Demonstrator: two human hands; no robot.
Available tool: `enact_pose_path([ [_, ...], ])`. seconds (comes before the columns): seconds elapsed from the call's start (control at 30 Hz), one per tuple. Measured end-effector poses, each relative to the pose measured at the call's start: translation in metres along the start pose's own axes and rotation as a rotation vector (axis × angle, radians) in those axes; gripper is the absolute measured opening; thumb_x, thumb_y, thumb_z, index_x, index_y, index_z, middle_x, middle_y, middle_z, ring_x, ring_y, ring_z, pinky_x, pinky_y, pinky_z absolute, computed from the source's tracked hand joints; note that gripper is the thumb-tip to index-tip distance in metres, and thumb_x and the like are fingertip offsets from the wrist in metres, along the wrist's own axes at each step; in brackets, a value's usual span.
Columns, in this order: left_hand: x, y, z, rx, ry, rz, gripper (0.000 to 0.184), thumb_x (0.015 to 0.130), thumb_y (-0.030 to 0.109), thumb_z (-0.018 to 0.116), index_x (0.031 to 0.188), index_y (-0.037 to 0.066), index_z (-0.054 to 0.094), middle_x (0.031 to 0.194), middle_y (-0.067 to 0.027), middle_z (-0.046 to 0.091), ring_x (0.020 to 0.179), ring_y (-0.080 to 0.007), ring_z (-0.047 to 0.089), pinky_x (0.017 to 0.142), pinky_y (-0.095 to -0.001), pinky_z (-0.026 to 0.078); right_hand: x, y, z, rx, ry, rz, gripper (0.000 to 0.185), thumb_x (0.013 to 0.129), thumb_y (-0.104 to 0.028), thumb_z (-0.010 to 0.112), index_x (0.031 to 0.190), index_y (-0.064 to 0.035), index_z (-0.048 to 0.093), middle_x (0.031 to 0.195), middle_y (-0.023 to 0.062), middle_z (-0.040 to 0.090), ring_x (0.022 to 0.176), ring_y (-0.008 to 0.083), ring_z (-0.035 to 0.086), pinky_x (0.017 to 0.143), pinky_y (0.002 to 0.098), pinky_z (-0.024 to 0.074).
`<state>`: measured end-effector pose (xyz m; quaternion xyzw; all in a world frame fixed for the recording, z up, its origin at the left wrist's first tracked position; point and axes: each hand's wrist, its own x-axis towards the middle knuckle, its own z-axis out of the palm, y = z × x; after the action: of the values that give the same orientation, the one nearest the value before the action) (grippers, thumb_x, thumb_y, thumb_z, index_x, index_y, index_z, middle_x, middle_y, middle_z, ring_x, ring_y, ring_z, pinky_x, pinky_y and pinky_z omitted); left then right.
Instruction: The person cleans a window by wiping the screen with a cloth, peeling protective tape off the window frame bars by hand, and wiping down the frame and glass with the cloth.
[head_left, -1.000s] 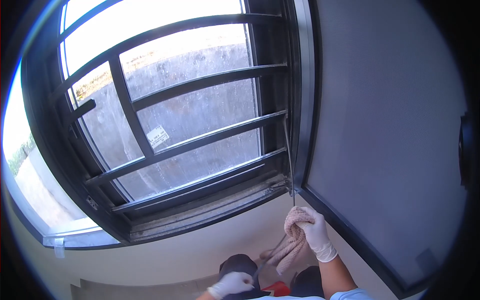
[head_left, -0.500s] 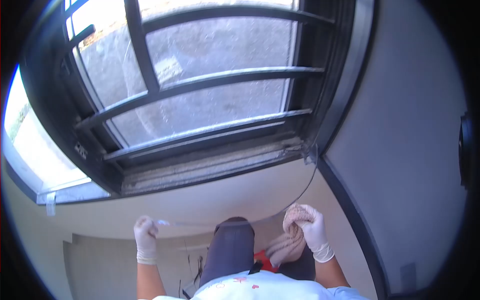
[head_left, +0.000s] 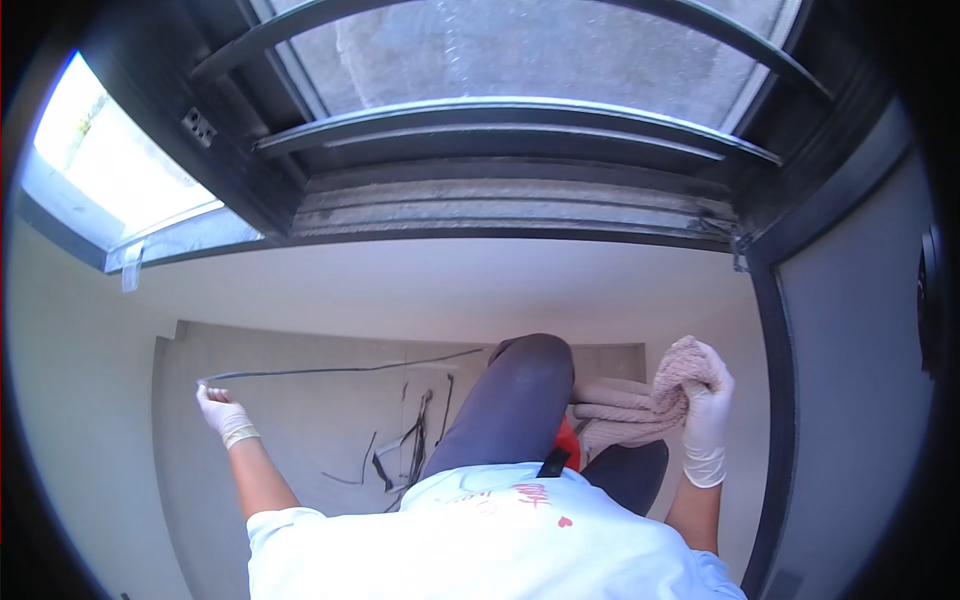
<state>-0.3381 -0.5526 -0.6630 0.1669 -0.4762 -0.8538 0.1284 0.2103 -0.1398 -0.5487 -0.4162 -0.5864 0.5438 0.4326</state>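
My left hand (head_left: 222,410), in a white glove, is stretched out to the left with its fingers pinched on one end of a long, thin dark strip (head_left: 330,372). The strip runs nearly straight to the right, towards my raised knee. On the right side my gloved right hand (head_left: 710,405) is closed around a bunched pinkish-beige towel (head_left: 650,400). Its folds hang down to the left, over my lower leg. The fingertips of the right hand are partly hidden by the cloth.
Several dark strip pieces (head_left: 408,440) lie on the floor below. Ahead is a dark window frame (head_left: 520,140) with bars and a dusty sill track (head_left: 500,210). A grey door-like panel (head_left: 850,330) stands at right. Something red (head_left: 568,442) shows beside my thigh.
The strip ran up to the window's right corner and now its far end hangs away from the frame. My left hand has moved outward left. The view has tilted down.
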Motion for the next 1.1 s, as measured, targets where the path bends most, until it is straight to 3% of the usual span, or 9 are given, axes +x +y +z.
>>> enact_pose_path([
  [0.17, 0.022, -0.049, -0.131, 0.693, 0.1, 0.086, 0.007, 0.074, 0.01, 0.063, 0.07, 0.004, 0.061, 0.062, 0.0007, 0.052, 0.055, -0.0128, 0.046, 0.05, -0.0297, 0.039, 0.005, 0.004, -0.002, 0.052, -0.094, 0.038, 0.023, 0.085, 0.004, 0.054, 0.107, 0.0053, 0.059, 0.09, 0.0059, 0.064, 0.081, 0.012, 0.06, 0.078, 0.0253, 0.0491],
  [0.27, -0.009, -0.083, -0.177, 1.34, -0.22, 0.021, 0.01, 0.07, 0.009, 0.066, 0.074, 0.0, 0.065, 0.071, -0.0082, 0.064, 0.066, -0.0196, 0.06, 0.061, -0.0363, 0.047, 0.008, -0.002, 0.006, 0.072, -0.086, 0.056, 0.024, 0.086, 0.002, 0.054, 0.108, 0.0052, 0.059, 0.091, 0.0054, 0.063, 0.081, 0.0119, 0.06, 0.077, 0.0251, 0.049],
  [0.3, -0.013, -0.095, -0.187, 1.7, -0.424, -0.003, 0.013, 0.069, 0.009, 0.067, 0.077, -0.002, 0.067, 0.075, -0.011, 0.067, 0.07, -0.0201, 0.063, 0.063, -0.0367, 0.049, 0.009, -0.002, 0.007, 0.057, -0.097, 0.048, 0.023, 0.086, 0.002, 0.054, 0.108, 0.0051, 0.059, 0.091, 0.0053, 0.063, 0.081, 0.0119, 0.06, 0.078, 0.0251, 0.049],
  [0.37, -0.097, -0.081, -0.128, 1.979, -0.315, -0.062, 0.022, 0.07, 0.014, 0.071, 0.085, -0.002, 0.069, 0.078, -0.0138, 0.068, 0.073, -0.0213, 0.066, 0.066, -0.0362, 0.051, 0.011, -0.002, 0.007, 0.028, -0.12, 0.029, 0.023, 0.086, 0.001, 0.053, 0.108, 0.0051, 0.059, 0.092, 0.0051, 0.063, 0.081, 0.0119, 0.06, 0.078, 0.025, 0.049],
  [0.67, -0.111, -0.137, -0.077, 1.777, -0.51, -0.66, 0.029, 0.073, 0.017, 0.07, 0.096, 0.0, 0.066, 0.08, -0.0149, 0.066, 0.066, -0.0227, 0.065, 0.058, -0.0342, 0.051, 0.015, 0.031, 0.045, -0.166, -0.136, -0.085, 0.033, 0.079, 0.005, 0.059, 0.112, 0.0004, 0.057, 0.099, 0.0055, 0.062, 0.088, 0.0136, 0.06, 0.087, 0.0261, 0.0464],
  [0.77, -0.083, -0.167, -0.105, 1.82, -0.663, -0.298, 0.03, 0.074, 0.019, 0.07, 0.097, 0.002, 0.062, 0.078, -0.0114, 0.064, 0.061, -0.0187, 0.062, 0.05, -0.0313, 0.047, 0.0, 0.047, 0.09, -0.405, -0.31, -0.204, 0.033, 0.073, -0.01, 0.069, 0.105, -0.0076, 0.059, 0.095, 0.0075, 0.064, 0.085, 0.0211, 0.065, 0.078, 0.0285, 0.0498],
  [0.9, -0.12, -0.151, -0.078, 1.694, -0.589, -0.47, 0.027, 0.076, 0.019, 0.068, 0.097, 0.003, 0.06, 0.076, -0.0085, 0.062, 0.061, -0.0178, 0.059, 0.053, -0.0318, 0.047, -0.028, 0.121, 0.132, -1.046, -0.667, -0.389, 0.023, 0.077, -0.032, 0.065, 0.089, -0.0131, 0.061, 0.081, 0.0116, 0.062, 0.075, 0.0308, 0.065, 0.064, 0.0408, 0.0517],
  [0.97, -0.129, -0.147, -0.078, 1.565, -0.501, -0.693, 0.025, 0.077, 0.019, 0.067, 0.096, 0.003, 0.061, 0.074, -0.0069, 0.061, 0.06, -0.0184, 0.058, 0.055, -0.0331, 0.048, -0.001, 0.166, 0.123, -1.167, -0.432, -0.297, 0.027, 0.079, -0.037, 0.063, 0.088, -0.0117, 0.061, 0.081, 0.0114, 0.064, 0.075, 0.0325, 0.065, 0.065, 0.0443, 0.0513],
  [1.1, -0.133, -0.148, -0.092, 1.778, -0.67, -0.526, 0.029, 0.074, 0.017, 0.067, 0.098, 0.001, 0.062, 0.083, -0.0145, 0.065, 0.069, -0.0273, 0.063, 0.063, -0.0388, 0.05, 0.078, 0.188, 0.033, -0.847, -0.174, 0.012, 0.023, 0.084, -0.029, 0.057, 0.088, -0.0073, 0.063, 0.086, 0.0159, 0.066, 0.087, 0.0332, 0.065, 0.07, 0.0464, 0.0508],
])
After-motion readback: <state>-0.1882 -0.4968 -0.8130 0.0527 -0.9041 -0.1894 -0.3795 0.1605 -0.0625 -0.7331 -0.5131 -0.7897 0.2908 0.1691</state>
